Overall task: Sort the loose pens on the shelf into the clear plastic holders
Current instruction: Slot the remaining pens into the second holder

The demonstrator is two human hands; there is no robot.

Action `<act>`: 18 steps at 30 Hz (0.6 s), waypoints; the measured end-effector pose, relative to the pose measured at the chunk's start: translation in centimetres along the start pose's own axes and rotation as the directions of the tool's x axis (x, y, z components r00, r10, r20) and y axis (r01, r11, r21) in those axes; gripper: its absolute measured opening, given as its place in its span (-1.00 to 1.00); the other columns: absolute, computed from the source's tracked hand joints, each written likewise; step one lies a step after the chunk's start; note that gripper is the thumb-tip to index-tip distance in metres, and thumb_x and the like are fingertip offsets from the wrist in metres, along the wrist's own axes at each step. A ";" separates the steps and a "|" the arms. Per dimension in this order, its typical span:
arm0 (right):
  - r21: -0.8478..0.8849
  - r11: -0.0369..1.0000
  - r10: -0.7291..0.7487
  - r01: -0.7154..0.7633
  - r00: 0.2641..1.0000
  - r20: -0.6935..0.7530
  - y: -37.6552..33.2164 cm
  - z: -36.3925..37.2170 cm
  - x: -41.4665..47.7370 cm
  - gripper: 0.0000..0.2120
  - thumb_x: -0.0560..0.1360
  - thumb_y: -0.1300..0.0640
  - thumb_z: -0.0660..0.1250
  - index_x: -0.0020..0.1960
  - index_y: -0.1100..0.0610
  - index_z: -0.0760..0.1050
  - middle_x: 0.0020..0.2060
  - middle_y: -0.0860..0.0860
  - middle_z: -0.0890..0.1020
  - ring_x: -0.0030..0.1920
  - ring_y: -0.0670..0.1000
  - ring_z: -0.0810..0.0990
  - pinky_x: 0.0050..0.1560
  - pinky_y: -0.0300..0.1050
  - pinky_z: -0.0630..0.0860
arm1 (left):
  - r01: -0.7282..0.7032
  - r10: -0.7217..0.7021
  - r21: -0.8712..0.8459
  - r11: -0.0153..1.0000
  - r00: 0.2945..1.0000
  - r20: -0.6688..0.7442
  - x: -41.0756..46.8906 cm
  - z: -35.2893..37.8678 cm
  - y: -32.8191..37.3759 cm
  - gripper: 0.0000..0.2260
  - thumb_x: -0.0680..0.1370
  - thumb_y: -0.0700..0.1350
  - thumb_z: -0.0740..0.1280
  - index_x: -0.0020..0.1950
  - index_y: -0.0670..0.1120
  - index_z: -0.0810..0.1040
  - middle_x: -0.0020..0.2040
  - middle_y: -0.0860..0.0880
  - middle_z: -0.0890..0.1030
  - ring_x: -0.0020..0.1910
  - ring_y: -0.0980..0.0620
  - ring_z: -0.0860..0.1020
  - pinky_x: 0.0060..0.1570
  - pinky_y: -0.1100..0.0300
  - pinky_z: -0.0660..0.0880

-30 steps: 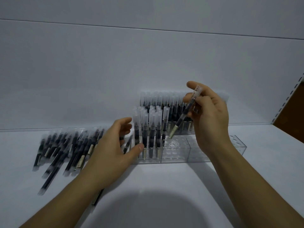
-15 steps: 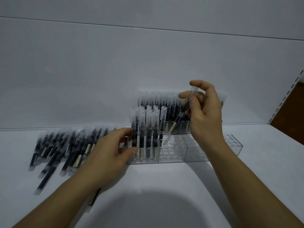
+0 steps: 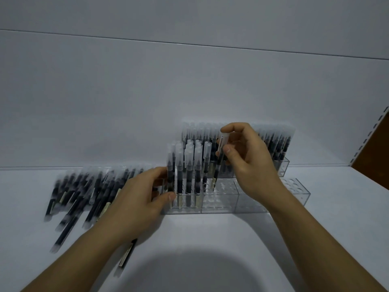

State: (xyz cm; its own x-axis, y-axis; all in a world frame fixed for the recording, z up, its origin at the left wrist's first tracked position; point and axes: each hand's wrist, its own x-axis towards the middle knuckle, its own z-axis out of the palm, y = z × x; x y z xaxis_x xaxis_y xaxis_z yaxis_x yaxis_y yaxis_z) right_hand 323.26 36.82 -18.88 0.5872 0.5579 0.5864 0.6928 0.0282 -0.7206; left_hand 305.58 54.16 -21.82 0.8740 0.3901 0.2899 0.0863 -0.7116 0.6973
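Noting pen [image 3: 220, 161], tilted earlier, now near upright, tip at front holder [image 3: 219, 204]; right hand [image 3: 250, 165] pinches cap end. I see left hand [image 3: 136, 199] still gripping holder's left end.

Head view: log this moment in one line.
step: pen insertion | right hand: pinches pen, tip at front holder top | left hand: grips front holder left end | loose pens: piled left on shelf
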 end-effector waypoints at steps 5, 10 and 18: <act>-0.060 0.997 -0.042 0.042 0.999 0.001 -0.1 0.2 0.0 -0.69 0.62 0.31 0.33 0.24 -0.04 0.50 -0.10 -0.13 0.56 -0.07 -0.02 0.61 -0.06 -0.12 0.57 | 0.008 -0.007 0.005 1.000 1.000 -0.026 0.1 0.0 0.3 -0.61 0.55 -0.06 0.44 0.14 0.39 0.39 0.05 0.51 0.42 0.06 0.52 0.41 0.21 0.34 0.39; -0.141 0.988 -0.062 0.066 0.997 0.037 -0.6 0.4 -0.3 -0.71 0.59 0.28 0.39 0.21 -0.04 0.52 -0.11 -0.13 0.57 -0.11 -0.08 0.58 -0.10 -0.34 0.50 | 0.012 -0.011 0.014 1.000 0.999 -0.030 0.0 0.0 0.0 -0.62 0.55 -0.05 0.44 0.33 0.21 0.49 0.11 0.45 0.48 0.16 0.37 0.48 0.30 0.19 0.45; -0.152 0.986 -0.061 0.067 0.997 0.043 -0.8 0.4 -0.5 -0.69 0.57 0.27 0.41 0.25 0.00 0.50 -0.09 -0.09 0.58 -0.07 -0.09 0.59 -0.11 -0.19 0.58 | -0.055 0.051 0.063 0.997 0.997 0.056 -0.4 -1.2 0.6 -0.54 0.51 -0.17 0.29 0.37 0.18 0.49 0.15 0.25 0.63 0.09 0.25 0.60 0.17 0.09 0.57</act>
State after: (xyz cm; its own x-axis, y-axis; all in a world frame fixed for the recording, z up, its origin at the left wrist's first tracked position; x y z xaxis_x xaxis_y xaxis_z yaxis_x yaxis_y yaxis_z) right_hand 322.23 36.84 -18.72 0.5254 0.5905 0.6126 0.7861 -0.0613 -0.6151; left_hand 304.74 54.25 -20.72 0.9028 0.3195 0.2880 0.0679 -0.7671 0.6379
